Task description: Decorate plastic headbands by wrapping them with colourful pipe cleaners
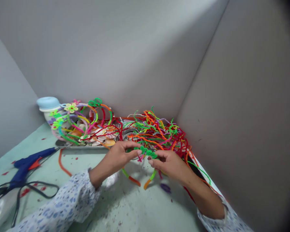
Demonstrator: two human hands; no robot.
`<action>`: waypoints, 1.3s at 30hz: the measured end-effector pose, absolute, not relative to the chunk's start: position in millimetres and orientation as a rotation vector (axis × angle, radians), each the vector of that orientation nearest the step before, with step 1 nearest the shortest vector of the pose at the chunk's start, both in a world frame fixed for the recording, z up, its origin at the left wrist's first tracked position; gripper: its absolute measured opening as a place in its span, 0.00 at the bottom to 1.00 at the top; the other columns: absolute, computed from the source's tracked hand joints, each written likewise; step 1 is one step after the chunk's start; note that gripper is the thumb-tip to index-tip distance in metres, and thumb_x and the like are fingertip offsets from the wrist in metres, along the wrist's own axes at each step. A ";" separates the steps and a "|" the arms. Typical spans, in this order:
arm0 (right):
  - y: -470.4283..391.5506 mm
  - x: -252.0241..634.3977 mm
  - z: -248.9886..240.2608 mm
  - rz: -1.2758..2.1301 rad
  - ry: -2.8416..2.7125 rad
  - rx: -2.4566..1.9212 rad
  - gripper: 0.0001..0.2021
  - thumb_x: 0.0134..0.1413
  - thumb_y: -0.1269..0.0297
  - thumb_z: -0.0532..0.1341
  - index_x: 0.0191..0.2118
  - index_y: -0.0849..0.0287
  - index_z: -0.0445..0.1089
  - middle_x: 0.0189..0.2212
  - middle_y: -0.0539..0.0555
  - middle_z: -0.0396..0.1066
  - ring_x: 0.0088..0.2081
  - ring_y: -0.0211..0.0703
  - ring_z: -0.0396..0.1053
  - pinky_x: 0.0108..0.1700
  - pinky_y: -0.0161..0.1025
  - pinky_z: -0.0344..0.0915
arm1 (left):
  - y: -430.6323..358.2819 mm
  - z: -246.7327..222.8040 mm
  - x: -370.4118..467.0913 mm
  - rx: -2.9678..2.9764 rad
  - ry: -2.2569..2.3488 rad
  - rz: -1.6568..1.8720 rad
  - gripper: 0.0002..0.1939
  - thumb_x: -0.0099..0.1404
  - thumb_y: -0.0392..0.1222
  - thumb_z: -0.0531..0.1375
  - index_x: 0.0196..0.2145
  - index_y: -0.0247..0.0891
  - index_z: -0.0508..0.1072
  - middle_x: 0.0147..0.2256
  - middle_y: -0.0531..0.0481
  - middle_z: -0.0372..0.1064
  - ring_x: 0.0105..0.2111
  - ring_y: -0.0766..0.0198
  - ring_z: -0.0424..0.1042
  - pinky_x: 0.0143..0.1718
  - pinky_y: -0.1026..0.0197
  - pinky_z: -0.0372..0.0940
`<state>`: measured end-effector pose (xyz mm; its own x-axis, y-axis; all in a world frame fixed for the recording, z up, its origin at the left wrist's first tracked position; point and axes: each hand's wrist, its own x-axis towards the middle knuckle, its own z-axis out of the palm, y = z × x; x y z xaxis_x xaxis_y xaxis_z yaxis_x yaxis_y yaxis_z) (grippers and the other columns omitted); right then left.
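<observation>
Between both hands is a looped, bumpy green pipe cleaner [148, 152], held above the table. My left hand [120, 154] pinches its left end with thumb and fingers. On its right end, my right hand [168, 163] is closed in a similar pinch. A pink bit of pipe cleaner [140, 158] shows just under the green one. Below the hands hang two curved green-and-orange ends [149, 180], apparently of a wrapped headband; its upper part is hidden by the hands. A small purple loop [165, 188] lies on the table below my right hand.
Behind the hands is a heap of coloured pipe cleaners [157, 132]. A metal tray [84, 147] at left holds shells and several decorated headbands [87, 109], beside a white jar with a blue lid [48, 103]. A blue glue gun [26, 166] with a black cord lies at left. Grey walls enclose the table.
</observation>
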<state>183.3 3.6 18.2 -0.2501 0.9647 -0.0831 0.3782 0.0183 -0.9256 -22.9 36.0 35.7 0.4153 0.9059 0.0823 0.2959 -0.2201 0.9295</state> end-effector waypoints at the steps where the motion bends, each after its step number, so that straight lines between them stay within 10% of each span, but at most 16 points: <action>1: 3.5 183.1 18.4 1.218 -1.682 -1.380 0.07 0.49 0.63 0.60 0.26 0.60 0.70 0.17 0.44 0.59 0.20 0.32 0.54 0.22 0.31 0.49 | 36.2 35.0 -22.5 1.740 1.058 0.822 0.10 0.57 0.46 0.60 0.34 0.40 0.79 0.23 0.53 0.71 0.22 0.67 0.63 0.23 0.66 0.56; 17: 7.2 184.7 12.8 1.241 -1.632 -1.357 0.09 0.50 0.60 0.61 0.27 0.61 0.72 0.20 0.46 0.65 0.22 0.33 0.60 0.24 0.32 0.54 | 36.8 34.9 -20.4 1.700 1.072 0.847 0.07 0.56 0.42 0.61 0.28 0.38 0.77 0.21 0.54 0.68 0.20 0.69 0.61 0.22 0.67 0.57; 24: 9.7 193.7 20.4 1.281 -1.601 -1.331 0.09 0.50 0.61 0.62 0.28 0.62 0.72 0.23 0.49 0.69 0.25 0.35 0.63 0.29 0.33 0.58 | 42.8 49.3 -34.9 1.525 1.064 1.145 0.17 0.60 0.51 0.59 0.42 0.39 0.75 0.42 0.46 0.74 0.44 0.56 0.70 0.45 0.58 0.62; 39: 28.4 211.3 23.3 1.357 -1.150 -1.133 0.14 0.45 0.57 0.67 0.34 0.63 0.73 0.30 0.54 0.73 0.30 0.38 0.68 0.34 0.34 0.64 | 38.9 33.2 -39.0 1.276 1.030 1.048 0.13 0.53 0.42 0.64 0.37 0.34 0.73 0.31 0.49 0.72 0.31 0.64 0.69 0.33 0.63 0.61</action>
